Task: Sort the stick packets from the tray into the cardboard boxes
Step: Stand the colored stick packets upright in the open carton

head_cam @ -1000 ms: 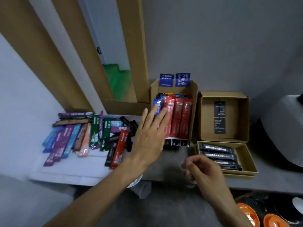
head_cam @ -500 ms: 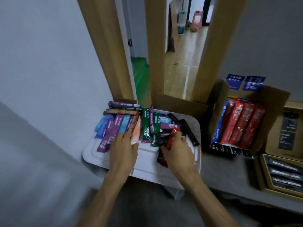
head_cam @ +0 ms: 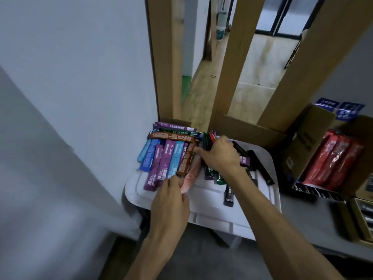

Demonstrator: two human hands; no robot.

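Your left hand (head_cam: 170, 201) pinches the near end of a pink packet (head_cam: 191, 174) on the white tray (head_cam: 212, 211). Your right hand (head_cam: 219, 154) lies curled over the dark packets (head_cam: 260, 166); its grip: cannot tell. Cardboard box (head_cam: 302, 142) stands right.

I see my left hand (head_cam: 170, 201) and right hand (head_cam: 219, 154) bare, both forearms uncovered, no sleeves, rings or watch showing

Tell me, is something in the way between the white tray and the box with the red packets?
Nothing visible blocks that path. The white tray and the cardboard box holding red packets stand side by side on the grey table, with only bare surface between them. Both hands, left hand and right hand, are over the tray.
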